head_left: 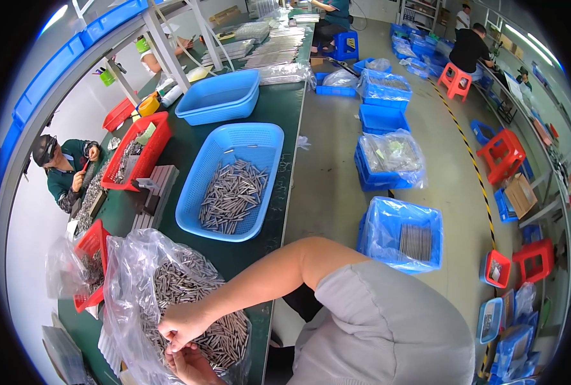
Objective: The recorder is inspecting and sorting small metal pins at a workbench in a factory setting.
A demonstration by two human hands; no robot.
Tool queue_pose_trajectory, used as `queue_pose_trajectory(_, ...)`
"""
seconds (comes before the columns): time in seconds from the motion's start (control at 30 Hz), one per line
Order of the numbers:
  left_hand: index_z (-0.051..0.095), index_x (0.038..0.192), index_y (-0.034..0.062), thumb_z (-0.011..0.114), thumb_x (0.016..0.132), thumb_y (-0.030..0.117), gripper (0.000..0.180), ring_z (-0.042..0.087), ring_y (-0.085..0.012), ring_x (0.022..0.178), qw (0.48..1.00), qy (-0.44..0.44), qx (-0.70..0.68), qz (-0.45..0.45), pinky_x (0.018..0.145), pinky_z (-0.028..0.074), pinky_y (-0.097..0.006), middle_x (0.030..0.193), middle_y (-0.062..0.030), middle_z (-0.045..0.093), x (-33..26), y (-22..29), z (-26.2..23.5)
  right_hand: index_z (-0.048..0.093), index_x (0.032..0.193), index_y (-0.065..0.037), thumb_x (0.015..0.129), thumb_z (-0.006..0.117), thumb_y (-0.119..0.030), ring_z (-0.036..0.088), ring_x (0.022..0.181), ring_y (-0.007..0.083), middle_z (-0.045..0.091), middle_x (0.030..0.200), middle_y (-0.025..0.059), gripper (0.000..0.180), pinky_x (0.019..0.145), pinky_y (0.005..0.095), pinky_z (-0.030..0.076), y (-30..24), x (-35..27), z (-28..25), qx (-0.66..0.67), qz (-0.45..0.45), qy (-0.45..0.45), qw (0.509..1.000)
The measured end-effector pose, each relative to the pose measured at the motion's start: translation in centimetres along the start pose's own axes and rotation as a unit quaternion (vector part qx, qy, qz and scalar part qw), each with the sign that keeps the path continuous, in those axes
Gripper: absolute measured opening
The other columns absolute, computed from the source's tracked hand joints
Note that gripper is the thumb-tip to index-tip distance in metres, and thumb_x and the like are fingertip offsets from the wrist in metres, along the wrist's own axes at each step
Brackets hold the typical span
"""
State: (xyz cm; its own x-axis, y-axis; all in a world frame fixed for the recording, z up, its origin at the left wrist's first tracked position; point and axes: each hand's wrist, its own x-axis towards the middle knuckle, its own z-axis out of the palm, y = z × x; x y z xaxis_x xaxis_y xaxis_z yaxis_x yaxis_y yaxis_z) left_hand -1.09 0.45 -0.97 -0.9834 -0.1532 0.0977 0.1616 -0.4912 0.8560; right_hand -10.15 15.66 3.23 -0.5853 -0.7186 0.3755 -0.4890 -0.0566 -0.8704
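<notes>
A large clear plastic bag (126,276) stands open on the green workbench, filled with small metal pins (179,282). My right hand (186,323) is over this heap, fingers pinched together and pointing down. Just below it, my left hand (194,367) has its thumb and fingers drawn together, close to the right fingertips. Whatever lies between the fingers of either hand is too small or hidden to make out. Beyond the bag, a light blue perforated basket (274,160) holds a pile of similar metal pins (233,196).
Stacked light blue basins (218,114) and a red bin (161,136) of parts stand farther along the bench. Another red bin (94,247) is left of the bag. Blue crates (397,263) line the floor at right. A co-worker (67,167) sits across the bench.
</notes>
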Motion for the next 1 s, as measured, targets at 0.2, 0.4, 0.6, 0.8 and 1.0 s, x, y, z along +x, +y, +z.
queue_pose_trajectory(0.2,0.055,0.088,0.0019,0.053,0.090,0.013,0.011,0.054,-0.0137,0.070,0.998,0.063,-0.025,0.003,0.064,0.046,-0.023,0.078,-0.0065,0.058,-0.1,0.7,0.7,0.057,0.070,-0.005,0.072,0.059,-0.016,0.050,0.053,0.0124,0.057,0.062,0.0050,0.011,0.047,0.0298,0.039,2.1,1.6,-1.6,0.332,0.202,0.052,0.920)
queue_pose_trajectory(0.4,0.055,0.086,0.0028,0.054,0.090,0.016,0.014,0.053,-0.0129,0.068,0.995,0.102,0.013,0.009,0.061,0.044,-0.023,0.076,-0.0055,0.057,-0.5,1.4,1.4,0.061,0.069,-0.005,0.070,0.055,-0.013,0.053,0.054,0.0139,0.057,0.057,0.0060,0.009,0.045,0.0332,0.040,3.6,1.7,-1.2,0.224,0.281,0.058,0.931)
queue_pose_trajectory(0.6,0.055,0.090,0.0052,0.056,0.088,0.015,0.010,0.054,-0.0153,0.071,0.991,0.129,-0.014,0.021,0.061,0.044,-0.026,0.075,-0.0068,0.058,-0.5,0.7,1.2,0.061,0.061,-0.005,0.064,0.063,-0.013,0.064,0.060,0.0282,0.063,0.063,0.0130,0.009,0.049,0.0394,0.052,2.9,-0.2,0.6,-0.439,0.051,-0.034,0.896)
queue_pose_trajectory(0.8,0.057,0.086,0.0068,0.060,0.084,0.011,0.006,0.057,-0.0162,0.066,0.978,0.205,-0.030,-0.002,0.059,0.049,-0.027,0.072,-0.0069,0.059,-0.4,1.7,1.1,0.064,0.068,-0.003,0.068,0.055,-0.013,0.062,0.065,0.0350,0.062,0.067,0.0192,0.013,0.058,0.0445,0.049,1.0,0.0,0.9,-0.381,0.032,-0.204,0.901)
queue_pose_trajectory(1.0,0.057,0.086,0.0025,0.058,0.084,0.007,0.005,0.060,-0.0195,0.066,0.975,0.213,-0.059,0.017,0.059,0.052,-0.030,0.074,-0.0104,0.060,0.7,1.7,2.2,0.064,0.082,-0.011,0.076,0.057,-0.019,0.062,0.073,0.0314,0.063,0.074,0.0120,0.012,0.065,0.0427,0.048,0.5,1.0,-4.0,-0.313,0.072,-0.080,0.943)
